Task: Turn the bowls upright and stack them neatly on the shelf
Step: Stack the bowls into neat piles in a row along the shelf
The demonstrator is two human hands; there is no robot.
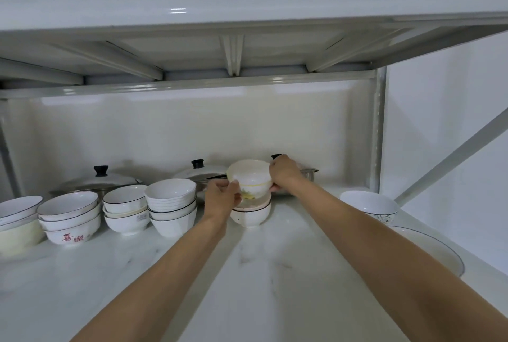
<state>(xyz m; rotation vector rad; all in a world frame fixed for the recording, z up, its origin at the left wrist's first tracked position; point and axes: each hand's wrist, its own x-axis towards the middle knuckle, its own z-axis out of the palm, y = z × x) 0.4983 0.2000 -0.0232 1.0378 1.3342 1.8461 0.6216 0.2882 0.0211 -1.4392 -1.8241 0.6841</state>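
Both arms reach far into the shelf (275,273), a white marbled board under a grey metal rack.

Left hand (222,198) and right hand (284,174) grip one small white bowl (251,179) between them. The left fingers curl onto its left wall, the right hand wraps its right rim. The bowl is upright, mouth up, with a thin yellow band and a faint floral mark on its side. It sits on or just above a short stack of bowls (251,213); whether it is fully seated cannot be told. The top bowl of that stack has a pinkish rim and the bottom one is plain white.

Left of the hands, a row of stacks, all upright:
- a ribbed white stack (171,204), just beside the left wrist
- black-rimmed bowls (126,209), with a label on the lowest
- a wider stack (70,218), its bottom bowl bearing red characters
- at the far left edge, a cream bowl with shallow dishes on it (16,220)

Behind the row, against the back wall, stand two steel lids with black knobs (100,176) (199,169). A steel pot (308,174) shows partly behind the right hand.

At right, well apart from the hands, a single white bowl with a dark leaf pattern (369,207) stands upright. Nearer, a large black-rimmed plate (428,251) lies at the shelf's right edge.
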